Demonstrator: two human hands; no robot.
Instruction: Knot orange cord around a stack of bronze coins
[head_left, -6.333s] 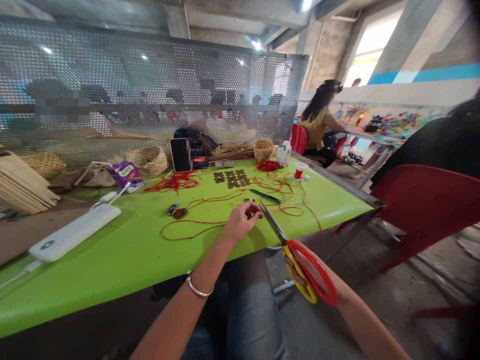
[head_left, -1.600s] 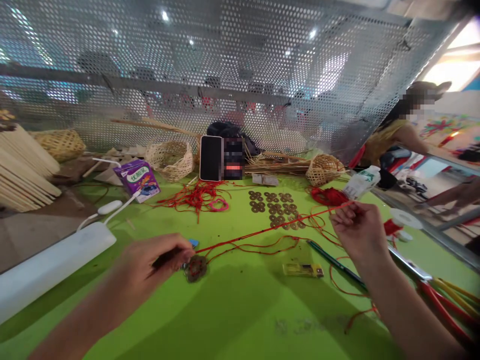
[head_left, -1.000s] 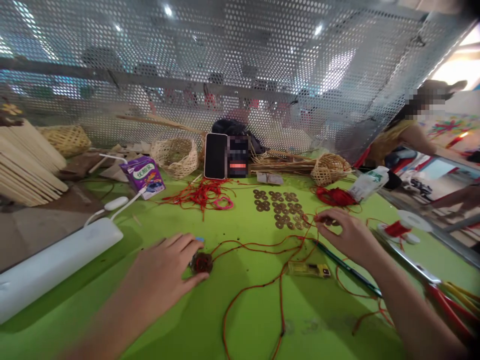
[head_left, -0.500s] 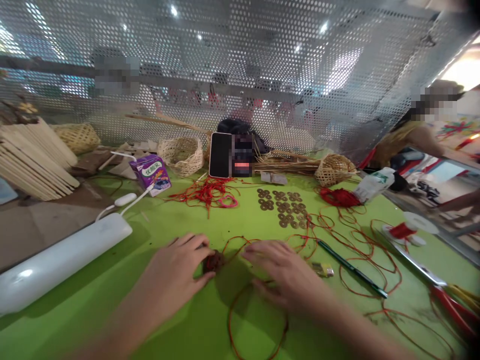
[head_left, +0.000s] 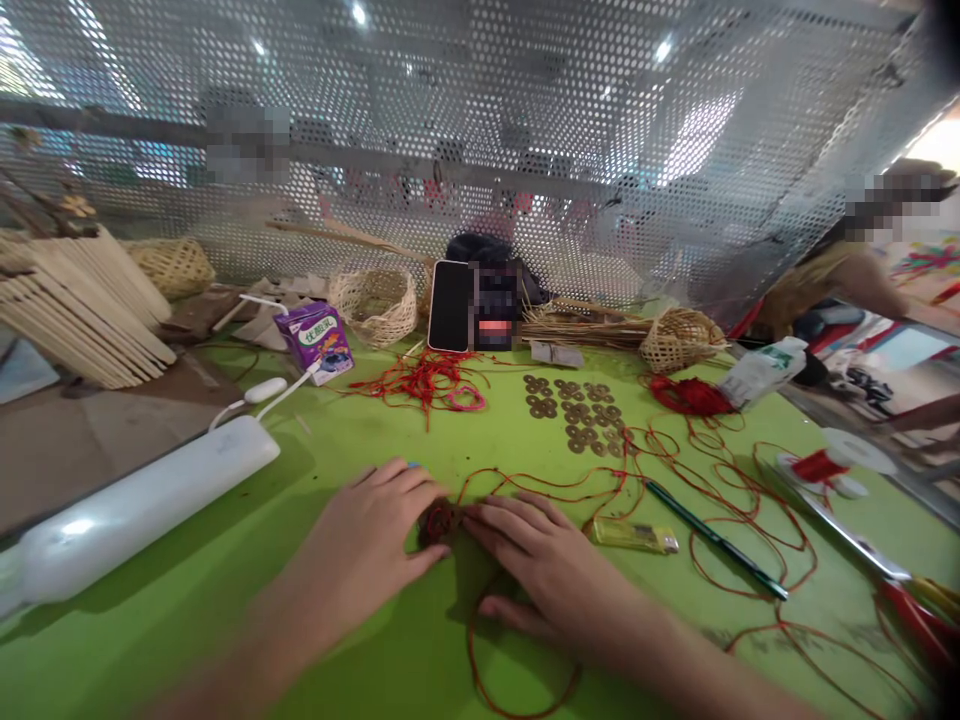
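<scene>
My left hand [head_left: 382, 520] curls around a small dark reddish-brown bundle [head_left: 436, 522] on the green table, its thumb at the near side. Part of the bundle is hidden by the fingers. My right hand [head_left: 529, 550] lies low with fingers stretched out, fingertips close beside the bundle. Whether they touch it or its cord I cannot tell. Thin red cord [head_left: 551, 483] runs from the bundle toward the right, and a loop of red cord [head_left: 480, 672] passes below my right hand. A yellow lighter [head_left: 634, 535] lies just right of that hand.
Round holed coins [head_left: 581, 412] lie in clusters beyond my hands. To the right are a dark green pen [head_left: 716, 540], scissors [head_left: 847, 530] and a cord spool [head_left: 821, 465]. A white lamp [head_left: 150, 510] lies left, near a purple drink carton [head_left: 319, 342]. A phone [head_left: 450, 305] stands behind tangled red cord [head_left: 420, 380].
My right hand has moved left, its fingertips coming up to the bundle, and the lighter shows more fully. My left hand stays around the bundle. The whole view has shifted slightly.
</scene>
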